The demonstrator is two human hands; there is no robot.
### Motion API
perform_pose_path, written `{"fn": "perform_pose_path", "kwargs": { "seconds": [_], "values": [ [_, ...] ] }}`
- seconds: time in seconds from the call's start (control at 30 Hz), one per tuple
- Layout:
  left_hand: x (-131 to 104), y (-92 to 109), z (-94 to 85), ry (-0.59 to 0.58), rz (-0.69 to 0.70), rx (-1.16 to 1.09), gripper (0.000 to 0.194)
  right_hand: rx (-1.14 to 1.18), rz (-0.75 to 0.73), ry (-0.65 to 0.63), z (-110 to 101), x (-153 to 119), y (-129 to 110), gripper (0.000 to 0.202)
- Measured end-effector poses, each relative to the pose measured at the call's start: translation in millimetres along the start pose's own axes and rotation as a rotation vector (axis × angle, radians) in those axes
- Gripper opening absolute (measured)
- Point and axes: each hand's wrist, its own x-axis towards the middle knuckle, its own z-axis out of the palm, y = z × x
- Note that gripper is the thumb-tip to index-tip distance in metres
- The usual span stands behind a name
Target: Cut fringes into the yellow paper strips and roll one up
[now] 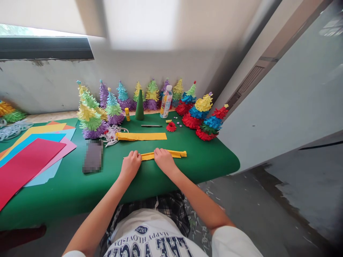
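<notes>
Near the front of the green-covered table, both my hands grip a folded yellow paper strip (177,154). My left hand (131,163) has its fingers closed on the strip's left part. My right hand (164,161) is closed on its middle, and the right end sticks out past it. Just beyond lies another yellow paper strip (144,136), flat, with its left end near a pile of pale paper shreds (112,135). Behind it are a pen (151,126), a red fringed paper ring (171,127) and a green paper cone (139,107) standing upright.
Fringed paper trees (92,119) line the back and right of the green table (107,191). A plastic bottle (166,101) and a yellow glue stick (127,114) stand among them. Coloured paper sheets (32,160) and a blurred-out dark phone-like slab (92,156) lie left. Paper scraps litter the floor.
</notes>
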Motion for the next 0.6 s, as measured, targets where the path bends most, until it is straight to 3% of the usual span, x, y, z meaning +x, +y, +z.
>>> {"fn": "perform_pose_path", "kwargs": {
  "seconds": [0.33,0.6],
  "values": [
    [-0.1,7.7,6.5,0.074,-0.024,0.007,0.021,0.042,0.031,0.063,8.0,-19.7,-5.2,0.042],
    [-7.6,13.6,18.4,0.16,-0.027,0.035,0.032,0.15,0.071,0.143,11.8,-25.6,-16.4,0.051]
  ]
}}
